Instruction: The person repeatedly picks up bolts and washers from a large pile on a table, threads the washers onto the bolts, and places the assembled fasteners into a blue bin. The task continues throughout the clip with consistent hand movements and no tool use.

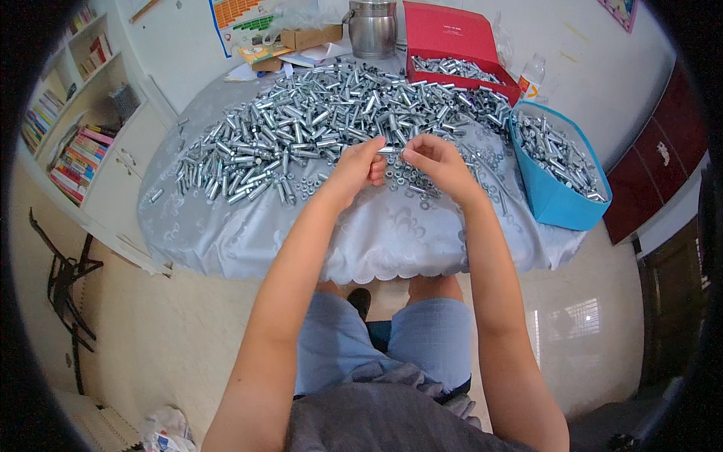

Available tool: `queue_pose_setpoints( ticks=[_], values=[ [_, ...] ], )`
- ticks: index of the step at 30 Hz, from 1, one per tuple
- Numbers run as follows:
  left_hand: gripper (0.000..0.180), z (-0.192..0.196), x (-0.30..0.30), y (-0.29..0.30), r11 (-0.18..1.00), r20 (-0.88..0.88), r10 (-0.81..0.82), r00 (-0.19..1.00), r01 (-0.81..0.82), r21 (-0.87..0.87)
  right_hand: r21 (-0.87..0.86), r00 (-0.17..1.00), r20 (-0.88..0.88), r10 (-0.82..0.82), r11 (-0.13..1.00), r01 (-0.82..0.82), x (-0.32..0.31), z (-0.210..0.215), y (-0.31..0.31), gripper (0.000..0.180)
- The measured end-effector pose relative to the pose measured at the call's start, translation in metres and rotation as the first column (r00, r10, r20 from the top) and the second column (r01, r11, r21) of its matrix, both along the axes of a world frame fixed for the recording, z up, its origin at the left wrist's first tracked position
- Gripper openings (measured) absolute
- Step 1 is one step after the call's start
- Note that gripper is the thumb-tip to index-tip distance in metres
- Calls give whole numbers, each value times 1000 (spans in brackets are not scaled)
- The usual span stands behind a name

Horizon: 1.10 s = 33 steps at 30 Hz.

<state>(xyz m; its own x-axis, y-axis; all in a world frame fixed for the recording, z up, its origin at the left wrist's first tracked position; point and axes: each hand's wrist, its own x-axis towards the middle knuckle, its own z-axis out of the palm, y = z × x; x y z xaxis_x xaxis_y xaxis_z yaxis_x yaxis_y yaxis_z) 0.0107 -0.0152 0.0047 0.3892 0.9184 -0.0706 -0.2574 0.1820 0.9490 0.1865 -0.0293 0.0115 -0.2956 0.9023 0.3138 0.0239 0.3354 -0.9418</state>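
Note:
Over the near edge of a big heap of silvery expansion bolts and sleeves (301, 124), my two hands meet at one small metal expansion bolt (390, 150). My left hand (357, 170) is closed, its thumb and forefinger pinching the bolt's left end. At the other end, the thumb and fingertips of my right hand (441, 163) are pinched together on it. The bolt lies roughly level between them; my fingers cover both its ends. Below and around my hands, loose nuts and washers (413, 181) are scattered on the silvery-grey tablecloth (376, 233).
A blue fabric bin (565, 203) full of bolts stands at the right edge. Farther back are an open red box (452, 34) with more metal parts, a plastic bottle (532, 75), a steel pot (373, 30) and small cartons (310, 38). Bookshelves (83, 113) line the left wall.

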Motion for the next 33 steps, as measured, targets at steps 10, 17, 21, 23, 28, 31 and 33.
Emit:
queue_pose_setpoints(
  ticks=[10,17,21,23,28,31,33],
  values=[
    [39,3,-2,-3,997,37,-71,997,71,13,-88,992,-75,98,991,-104,0,7,-6,13],
    [39,6,-5,-4,988,87,-153,984,153,0,-132,986,-96,139,980,-151,2,7,-5,13],
    [38,4,-5,-4,988,52,-156,986,156,-3,-151,979,-122,163,972,-180,3,8,-7,12],
    [38,5,-6,-5,984,54,-177,983,179,-18,-167,972,-131,196,962,-216,3,9,-8,12],
    [38,7,-8,-7,967,84,-249,965,253,-39,-206,957,-137,255,938,-280,5,7,-8,14],
    [38,10,-8,-9,962,77,-265,961,269,-46,-188,960,-141,244,945,-268,3,9,-10,12],
    [38,8,-8,-7,966,88,-246,965,252,-64,-151,969,-144,199,964,-220,1,11,-11,13]
  ],
)
